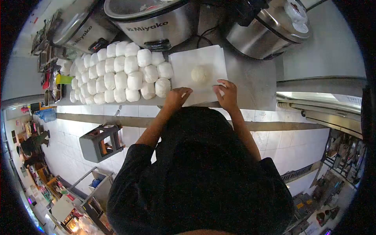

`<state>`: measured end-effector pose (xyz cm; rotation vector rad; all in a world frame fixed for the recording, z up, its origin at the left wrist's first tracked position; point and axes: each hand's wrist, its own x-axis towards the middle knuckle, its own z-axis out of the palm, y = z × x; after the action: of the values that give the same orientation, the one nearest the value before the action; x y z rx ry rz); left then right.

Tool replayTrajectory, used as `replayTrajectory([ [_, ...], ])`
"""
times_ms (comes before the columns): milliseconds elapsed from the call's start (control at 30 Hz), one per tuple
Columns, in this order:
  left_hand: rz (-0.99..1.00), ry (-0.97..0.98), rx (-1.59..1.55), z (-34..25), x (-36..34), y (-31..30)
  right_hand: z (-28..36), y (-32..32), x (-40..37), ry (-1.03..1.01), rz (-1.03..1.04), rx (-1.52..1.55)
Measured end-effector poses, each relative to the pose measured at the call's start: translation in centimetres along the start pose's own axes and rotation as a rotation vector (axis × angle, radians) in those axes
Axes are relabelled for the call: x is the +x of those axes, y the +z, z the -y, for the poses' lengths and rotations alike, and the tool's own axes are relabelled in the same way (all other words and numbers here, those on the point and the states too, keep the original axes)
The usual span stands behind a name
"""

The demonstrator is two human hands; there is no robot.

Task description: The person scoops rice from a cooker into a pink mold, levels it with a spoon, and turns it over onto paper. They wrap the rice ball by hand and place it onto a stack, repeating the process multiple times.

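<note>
A pale round mound (pixel 199 73) that looks like rice sits on a white sheet of paper (pixel 182 64) spread on the metal counter. At the sheet's near left corner is my left hand (pixel 178 98), its fingers stretched to the right over the paper, with nothing visible in them. My right hand (pixel 227 94) is by the near right edge of the sheet, thumb and fingers apart. The mound lies just beyond and between both hands, touched by neither. Left of the paper, many white paper-wrapped bundles (pixel 117 74) are stacked in rows, close to my left hand.
Behind the bundles and paper stand a Miyako cooker (pixel 145 29), another cooker (pixel 78 35) and a steel cooker (pixel 258 35) at the right. A yellow-green item (pixel 64 79) is by the stack's left end. A grey stool (pixel 101 143) is on the tiled floor.
</note>
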<state>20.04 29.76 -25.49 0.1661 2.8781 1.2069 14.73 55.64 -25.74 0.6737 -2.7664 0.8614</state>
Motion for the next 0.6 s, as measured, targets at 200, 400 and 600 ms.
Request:
replayTrajectory([
  [200,-0.034,0.179,0.041,1.6,-1.4,-0.9,-2.2,-1.1,-3.3,-0.155,0.23,-0.01],
  [400,-0.122,0.242,0.264,1.7,-1.5,-1.8,-2.2,-1.2,-2.7,0.12,0.278,0.165],
  [600,-0.27,-0.048,0.435,2.5,5.8,-2.0,-5.0,3.8,4.1,0.166,0.205,0.049],
])
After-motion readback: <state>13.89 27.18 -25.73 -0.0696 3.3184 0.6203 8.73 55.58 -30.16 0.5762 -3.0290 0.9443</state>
